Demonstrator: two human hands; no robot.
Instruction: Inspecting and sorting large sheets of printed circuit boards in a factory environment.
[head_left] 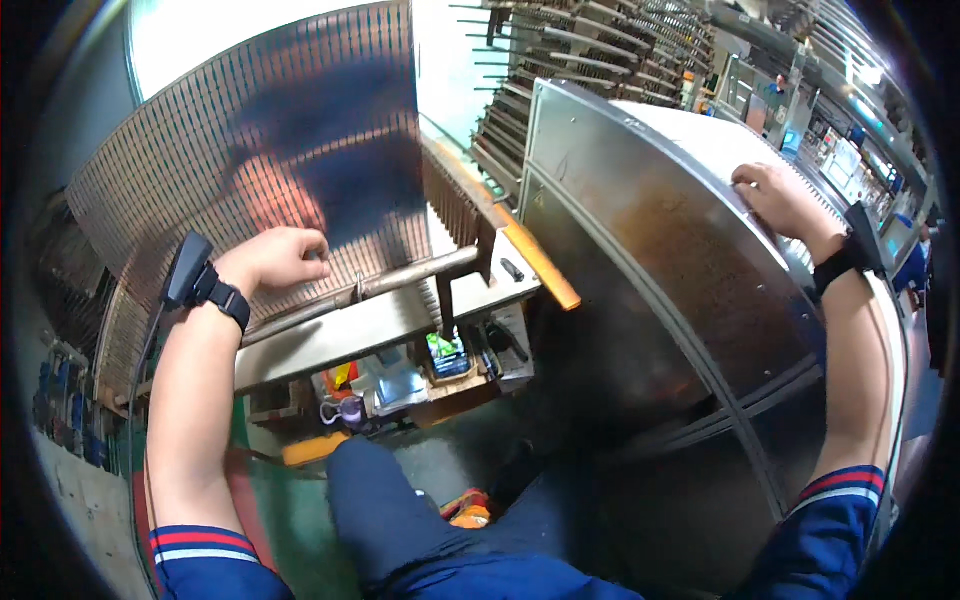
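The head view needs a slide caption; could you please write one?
Left hand in front of a mesh panel, right hand at the top edge of a metal cabinet.

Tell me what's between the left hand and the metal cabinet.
Between left hand and metal cabinet, the head view shows part of the gridded panel, brown slats and an orange bar.

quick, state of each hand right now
Left hand: half-curled by the mesh; cannot tell if gripping.
Right hand: fingers bent at the metal panel's top edge; grip cannot be told.
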